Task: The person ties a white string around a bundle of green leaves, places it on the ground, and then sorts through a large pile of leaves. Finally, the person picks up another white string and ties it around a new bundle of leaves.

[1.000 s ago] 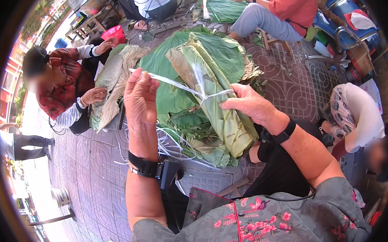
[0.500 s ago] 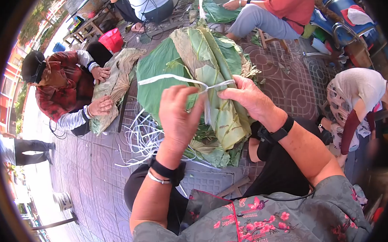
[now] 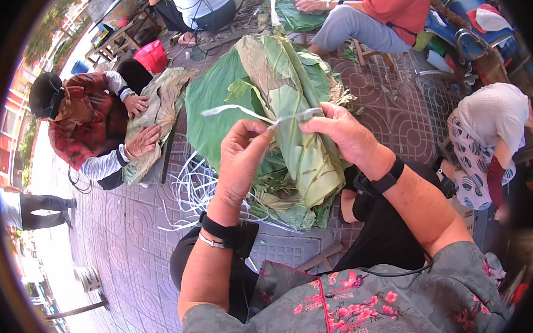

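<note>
A long roll of large green and tan leaves (image 3: 301,153) lies slanting away from me on a pile of wide green leaves (image 3: 213,103). Across the roll runs a white plastic strip (image 3: 234,106). My left hand (image 3: 244,143) pinches the strip left of the roll, and a loose end sticks out to the left above it. On the other side, my right hand (image 3: 339,130) pinches the strip between thumb and fingers at the roll's right edge. Whether a knot sits between the hands is too small to tell.
Loose white strips (image 3: 196,187) lie tangled left of the pile. At left a person flattens dry leaves (image 3: 157,112) with both hands. Another person in a red top (image 3: 390,9) handles leaves at the back. A person bends at right. A red bucket (image 3: 151,56) stands behind.
My left hand has come down and closed on the strip near the roll. The strip's hanging ends no longer show below the crossing. My right hand has hardly moved.
</note>
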### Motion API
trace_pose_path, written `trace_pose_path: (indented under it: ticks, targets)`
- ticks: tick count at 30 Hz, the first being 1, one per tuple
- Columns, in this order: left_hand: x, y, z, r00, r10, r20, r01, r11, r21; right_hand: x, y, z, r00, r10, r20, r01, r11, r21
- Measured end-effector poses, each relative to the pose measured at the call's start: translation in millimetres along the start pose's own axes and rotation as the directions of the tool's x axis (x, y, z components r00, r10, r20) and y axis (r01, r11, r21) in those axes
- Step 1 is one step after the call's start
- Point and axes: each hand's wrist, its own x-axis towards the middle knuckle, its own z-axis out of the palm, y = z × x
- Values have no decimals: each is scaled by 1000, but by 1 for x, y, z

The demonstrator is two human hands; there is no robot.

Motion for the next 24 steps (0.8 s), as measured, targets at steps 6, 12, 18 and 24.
trace_pose_path:
  ticks: [6,12,18,24]
  targets:
    - [10,-10,-20,997,-72,10,66,826,-560,4,-3,-4,989,127,72,-140,967,214]
    - [15,2,-54,992,-96,-86,13,735,-678,3,-12,-11,972,189,142,-221,939,265]
    - [3,31,-142,882,-148,-447,-75,893,-443,1,-16,-9,985,76,156,-104,979,177]
    - [-36,21,-218,557,337,-759,54,898,437,6,-15,-13,993,37,112,-58,980,191]
